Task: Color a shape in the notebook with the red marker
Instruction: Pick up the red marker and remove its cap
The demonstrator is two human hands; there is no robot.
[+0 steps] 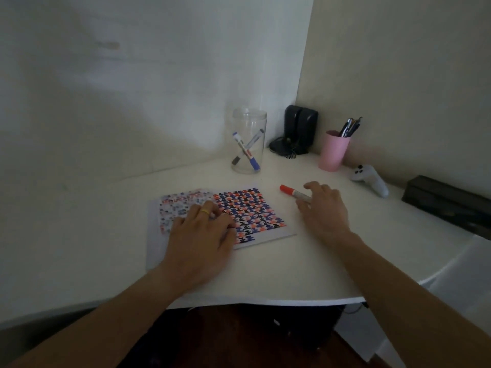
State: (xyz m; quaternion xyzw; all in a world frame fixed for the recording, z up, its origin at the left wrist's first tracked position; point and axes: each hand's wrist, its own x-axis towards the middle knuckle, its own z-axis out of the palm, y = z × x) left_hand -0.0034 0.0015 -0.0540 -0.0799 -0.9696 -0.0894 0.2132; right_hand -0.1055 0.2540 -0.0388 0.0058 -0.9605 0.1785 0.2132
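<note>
**On the white desk: marker and notebook**

Beside the notebook (249, 213), the capped red marker (293, 193) is lain upon by the right hand's (322, 208) loosely curled fingers; whether it is grasped cannot be told. The notebook's left page is pressed by the flat, released left hand (202, 235).

Two hands (202, 232), three markers (293, 193), one notebook (249, 211), one jar (249, 140), one pink cup (333, 152).

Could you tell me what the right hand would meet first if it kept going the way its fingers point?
Probably the red marker: the right hand is already over its rear end, apparently touching it, though contact is hard to judge.
</note>
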